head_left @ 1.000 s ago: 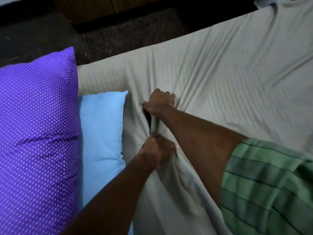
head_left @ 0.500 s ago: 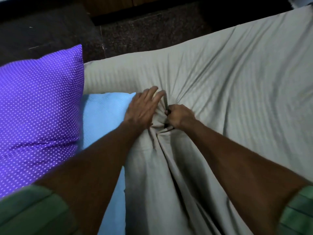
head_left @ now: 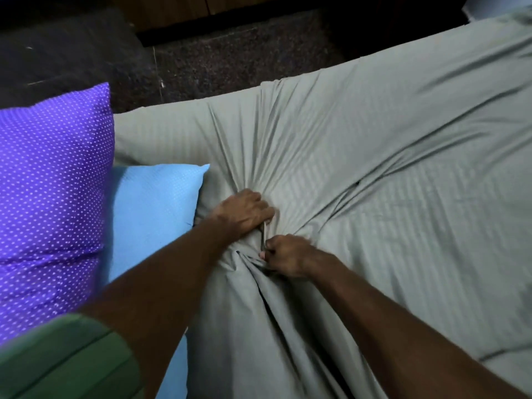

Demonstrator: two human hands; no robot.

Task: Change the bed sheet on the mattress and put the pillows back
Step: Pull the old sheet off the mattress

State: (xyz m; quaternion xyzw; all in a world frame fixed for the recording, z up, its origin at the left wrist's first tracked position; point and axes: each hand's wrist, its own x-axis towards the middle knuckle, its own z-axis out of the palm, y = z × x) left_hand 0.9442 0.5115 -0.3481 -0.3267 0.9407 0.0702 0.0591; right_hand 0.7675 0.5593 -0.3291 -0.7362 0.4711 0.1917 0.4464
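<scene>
where both hands bunch it, striped sheet puckers

Both bare arms reach forward, away from the body, and come close together at the hands. The left arm comes in from the bottom left, with a short green sleeve at the top of it. The left hand is palm down, and its fingers are curled into bunched cloth. The right arm comes in from the bottom right and lies long and almost straight. The right hand is a tight fist, nearer the body than the left hand and just beside it. Its thumb and fingers pinch a fold. The two hands do not touch.
</scene>
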